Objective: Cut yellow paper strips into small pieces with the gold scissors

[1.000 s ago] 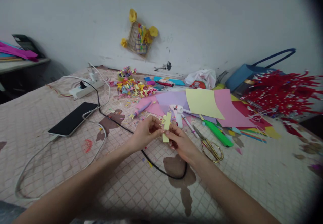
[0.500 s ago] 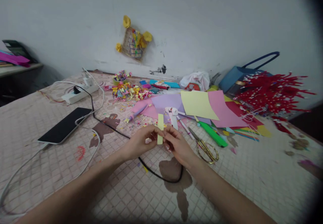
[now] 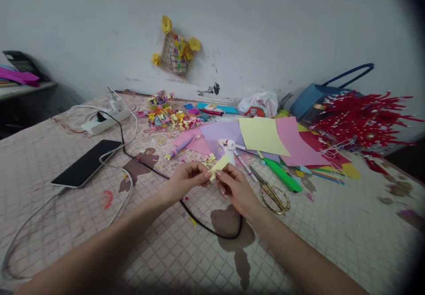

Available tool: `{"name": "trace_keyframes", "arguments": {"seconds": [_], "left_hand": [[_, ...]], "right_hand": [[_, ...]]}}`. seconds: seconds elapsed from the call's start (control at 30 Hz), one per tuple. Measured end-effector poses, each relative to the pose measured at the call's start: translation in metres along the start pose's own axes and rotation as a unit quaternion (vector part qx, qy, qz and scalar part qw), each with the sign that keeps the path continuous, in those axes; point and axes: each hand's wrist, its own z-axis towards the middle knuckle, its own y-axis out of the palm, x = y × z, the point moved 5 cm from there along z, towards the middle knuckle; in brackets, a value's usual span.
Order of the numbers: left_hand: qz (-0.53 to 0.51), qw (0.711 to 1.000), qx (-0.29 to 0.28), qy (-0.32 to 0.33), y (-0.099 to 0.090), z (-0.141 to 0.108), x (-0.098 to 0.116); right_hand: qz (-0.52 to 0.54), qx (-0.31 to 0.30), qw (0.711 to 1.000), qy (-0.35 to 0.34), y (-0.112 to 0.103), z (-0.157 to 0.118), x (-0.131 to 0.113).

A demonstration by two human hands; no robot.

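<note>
Both the left hand [image 3: 186,182] and the right hand [image 3: 237,188] are left bare, with slender fingers [image 3: 194,167] that are tapered toward the tips. A slight shine is caught on some nails [image 3: 222,192]; whether polish is worn cannot be told. The slim, smooth forearms [image 3: 109,242] are likewise uncovered, softly shaded along their undersides.

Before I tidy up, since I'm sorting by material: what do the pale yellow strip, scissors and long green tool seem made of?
Pale yellow strip: probably matte paper, looking thin and without shine.
Scissors: likely metal, with glossy gold-coloured handles; whether plated or painted is unclear.
Long green tool: seemingly smooth plastic, judging by its even, bright colour.
</note>
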Motion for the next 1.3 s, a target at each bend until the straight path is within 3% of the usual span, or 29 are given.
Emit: {"name": "trace_keyframes", "arguments": {"seconds": [0.17,0.43,0.8,1.07,1.3], "left_hand": [[-0.088,0.994,0.043,-0.053,-0.005,0.001,-0.008],[-0.09,0.99,0.056,-0.091,-0.005,0.0,-0.011],[-0.124,0.987,0.054,-0.089,-0.005,0.001,-0.017],[-0.092,0.991,0.068,-0.067,-0.007,0.001,-0.016],[-0.085,0.99,0.069,-0.089,-0.005,0.0,-0.018]], "right_hand": [[-0.01,0.023,0.999,-0.028,-0.002,0.0,-0.003],[-0.022,0.019,0.999,-0.034,-0.002,0.001,0.0],[-0.038,0.018,0.999,-0.031,-0.002,0.0,0.001],[-0.156,-0.006,0.987,-0.033,-0.001,-0.002,0.005],[-0.168,-0.003,0.984,-0.051,-0.001,-0.003,0.003]]}}
